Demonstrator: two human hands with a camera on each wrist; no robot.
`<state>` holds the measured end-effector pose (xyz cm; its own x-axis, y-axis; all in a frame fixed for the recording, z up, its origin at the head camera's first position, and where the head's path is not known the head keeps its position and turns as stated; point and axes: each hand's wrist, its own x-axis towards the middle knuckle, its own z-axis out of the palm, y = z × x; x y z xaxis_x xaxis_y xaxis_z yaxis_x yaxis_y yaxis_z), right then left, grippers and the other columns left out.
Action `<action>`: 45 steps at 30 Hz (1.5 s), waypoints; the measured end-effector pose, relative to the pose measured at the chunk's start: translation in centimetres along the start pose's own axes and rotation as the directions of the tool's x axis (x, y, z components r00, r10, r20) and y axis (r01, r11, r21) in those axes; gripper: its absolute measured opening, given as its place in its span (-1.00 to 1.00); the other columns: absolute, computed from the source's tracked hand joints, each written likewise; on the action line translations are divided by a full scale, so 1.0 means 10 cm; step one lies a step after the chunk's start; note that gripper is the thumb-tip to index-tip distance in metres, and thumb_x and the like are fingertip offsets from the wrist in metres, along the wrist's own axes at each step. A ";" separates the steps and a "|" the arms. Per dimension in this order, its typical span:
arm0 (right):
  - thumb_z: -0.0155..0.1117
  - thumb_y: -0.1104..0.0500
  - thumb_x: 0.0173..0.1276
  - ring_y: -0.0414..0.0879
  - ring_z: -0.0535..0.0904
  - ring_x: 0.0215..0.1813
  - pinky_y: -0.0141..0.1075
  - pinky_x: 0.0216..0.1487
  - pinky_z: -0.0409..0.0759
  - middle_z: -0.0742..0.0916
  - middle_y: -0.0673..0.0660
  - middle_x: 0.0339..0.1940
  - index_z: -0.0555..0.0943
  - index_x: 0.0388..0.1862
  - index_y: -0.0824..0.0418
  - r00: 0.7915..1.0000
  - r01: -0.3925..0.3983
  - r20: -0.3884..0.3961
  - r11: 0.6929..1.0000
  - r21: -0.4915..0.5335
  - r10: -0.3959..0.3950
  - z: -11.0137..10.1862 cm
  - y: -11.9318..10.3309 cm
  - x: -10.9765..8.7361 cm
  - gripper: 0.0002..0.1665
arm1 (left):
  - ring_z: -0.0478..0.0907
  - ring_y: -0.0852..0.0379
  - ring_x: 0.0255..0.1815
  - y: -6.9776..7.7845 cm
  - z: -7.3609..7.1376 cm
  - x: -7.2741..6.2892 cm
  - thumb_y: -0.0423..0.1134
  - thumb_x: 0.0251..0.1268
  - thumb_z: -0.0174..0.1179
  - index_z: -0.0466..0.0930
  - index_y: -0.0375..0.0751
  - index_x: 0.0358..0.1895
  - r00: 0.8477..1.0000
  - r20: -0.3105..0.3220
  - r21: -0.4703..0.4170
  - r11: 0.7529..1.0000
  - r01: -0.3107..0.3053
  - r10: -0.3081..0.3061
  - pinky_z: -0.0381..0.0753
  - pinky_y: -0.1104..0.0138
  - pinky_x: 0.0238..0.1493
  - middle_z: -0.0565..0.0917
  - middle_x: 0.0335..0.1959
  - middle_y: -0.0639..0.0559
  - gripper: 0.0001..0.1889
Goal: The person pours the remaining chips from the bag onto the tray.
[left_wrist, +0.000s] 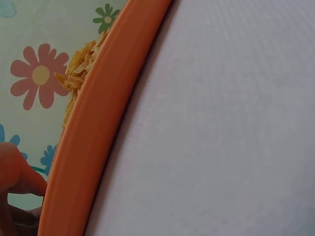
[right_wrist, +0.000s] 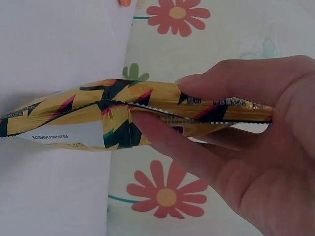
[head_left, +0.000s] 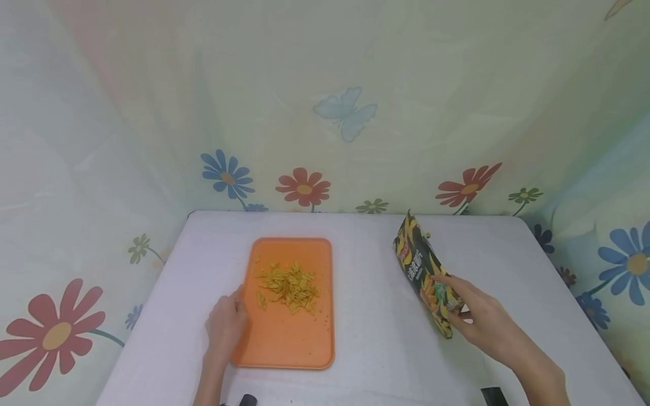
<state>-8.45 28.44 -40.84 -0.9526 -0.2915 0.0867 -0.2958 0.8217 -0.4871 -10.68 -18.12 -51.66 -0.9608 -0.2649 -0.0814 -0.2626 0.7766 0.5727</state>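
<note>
An orange tray [head_left: 284,344] lies on the table with a loose pile of yellow crisp pieces [head_left: 291,287] on its upper half. At its left edge, my left hand [head_left: 227,326] grips the rim with bent fingers; in the left wrist view only part of this hand [left_wrist: 17,179] shows against the tray's side [left_wrist: 93,132]. To the right, my right hand [head_left: 484,316] holds a black and yellow snack bag [head_left: 418,265] tilted above the table. Close up, thumb and fingers pinch the flattened bag [right_wrist: 74,105] by its edge. Whether anything is inside it is hidden.
A white-covered table [head_left: 365,316] carries the tray. Behind and beside it hangs a pale curtain [head_left: 284,84] printed with flowers and a butterfly. Small dark objects, one black strap-like piece [head_left: 493,396] among them, show near the bottom edge of the head view.
</note>
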 end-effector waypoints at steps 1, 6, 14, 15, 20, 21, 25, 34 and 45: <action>0.43 0.53 0.13 0.33 0.65 0.14 -0.18 -0.25 0.75 0.52 0.43 0.38 0.39 0.46 0.17 1.000 -0.009 0.012 1.000 0.005 0.009 0.00 0.00 0.00 -0.10 | 0.34 0.07 -0.46 0.00 0.00 0.00 -0.35 0.53 0.01 0.41 -0.32 0.47 1.000 0.002 -0.002 1.000 -0.001 0.001 0.32 0.28 -0.46 0.48 -0.38 -0.10 -0.51; 0.44 0.54 0.14 0.39 0.59 0.23 -0.16 -0.24 0.75 0.53 0.44 0.38 0.39 0.47 0.15 0.999 -0.026 0.029 1.000 0.001 0.026 0.01 0.00 0.00 -0.08 | 0.33 0.07 -0.47 -0.03 0.01 0.01 -0.34 0.53 0.00 0.41 -0.32 0.46 1.000 0.007 -0.009 1.000 -0.002 0.002 0.32 0.27 -0.47 0.48 -0.38 -0.10 -0.51; 0.46 0.58 0.09 0.35 0.64 0.19 -0.26 -0.26 0.74 0.59 0.39 0.32 0.44 0.44 0.16 0.999 0.050 -0.009 0.998 0.032 -0.050 0.03 0.01 0.02 -0.08 | 0.33 0.07 -0.49 -0.05 0.02 0.03 -0.33 0.53 0.00 0.41 -0.31 0.46 1.000 0.005 -0.014 1.000 0.001 -0.001 0.32 0.28 -0.49 0.46 -0.40 -0.09 -0.51; 0.46 0.58 0.08 0.35 0.64 0.18 -0.27 -0.27 0.74 0.60 0.39 0.31 0.45 0.43 0.16 0.998 0.055 -0.011 0.998 0.038 -0.054 0.03 0.01 0.02 -0.09 | 0.33 0.07 -0.49 -0.05 0.02 0.03 -0.34 0.52 0.00 0.42 -0.31 0.46 1.000 0.003 -0.014 1.000 0.000 0.000 0.32 0.28 -0.49 0.46 -0.40 -0.09 -0.51; 0.49 0.54 0.09 0.32 0.66 0.16 -0.31 -0.28 0.73 0.62 0.35 0.29 0.47 0.40 0.14 0.997 0.073 -0.014 0.996 0.053 -0.072 0.06 -0.01 0.03 -0.12 | 0.34 0.07 -0.48 -0.05 0.02 0.04 -0.33 0.52 0.01 0.42 -0.29 0.47 1.000 0.006 -0.015 1.000 0.006 -0.005 0.32 0.27 -0.48 0.47 -0.40 -0.09 -0.51; 0.50 0.54 0.09 0.32 0.65 0.17 -0.32 -0.27 0.73 0.63 0.34 0.29 0.48 0.40 0.14 0.997 0.078 -0.012 0.995 0.055 -0.077 0.06 -0.01 0.04 -0.12 | 0.34 0.06 -0.47 -0.05 0.02 0.04 -0.33 0.53 0.01 0.41 -0.29 0.47 1.000 0.008 -0.014 1.000 0.007 -0.007 0.32 0.27 -0.47 0.47 -0.39 -0.09 -0.51; 0.51 0.53 0.08 0.32 0.64 0.19 -0.35 -0.28 0.72 0.63 0.32 0.28 0.49 0.39 0.15 0.995 0.096 -0.004 0.993 0.066 -0.096 0.07 -0.02 0.05 -0.13 | 0.34 0.06 -0.46 -0.06 0.02 0.04 -0.32 0.53 0.00 0.41 -0.28 0.47 1.000 0.015 -0.015 1.000 0.013 -0.013 0.33 0.27 -0.46 0.47 -0.38 -0.09 -0.51; 0.49 0.54 0.09 0.32 0.65 0.18 -0.38 -0.29 0.71 0.66 0.31 0.26 0.52 0.36 0.12 0.991 0.133 0.007 0.989 0.066 -0.134 0.14 -0.07 0.09 -0.16 | 0.33 0.07 -0.47 -0.06 0.02 0.02 -0.32 0.55 -0.02 0.40 -0.28 0.48 1.000 0.017 -0.031 0.999 0.007 -0.007 0.33 0.29 -0.48 0.45 -0.40 -0.08 -0.51; 0.46 0.53 0.14 0.30 0.65 0.16 -0.40 -0.28 0.70 0.63 0.33 0.29 0.54 0.34 0.10 0.990 0.124 0.051 0.988 0.093 -0.129 0.19 -0.14 0.14 -0.21 | 0.32 0.08 -0.48 -0.05 0.02 0.02 -0.33 0.54 0.01 0.42 -0.29 0.46 1.000 0.003 -0.017 1.000 -0.006 0.006 0.31 0.29 -0.48 0.45 -0.40 -0.08 -0.52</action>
<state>-9.21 26.00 -41.70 -0.9017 -0.4195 0.1048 -0.4037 0.7300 -0.5515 -10.78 -18.46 -52.19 -0.9626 -0.2588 -0.0801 -0.2554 0.7682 0.5871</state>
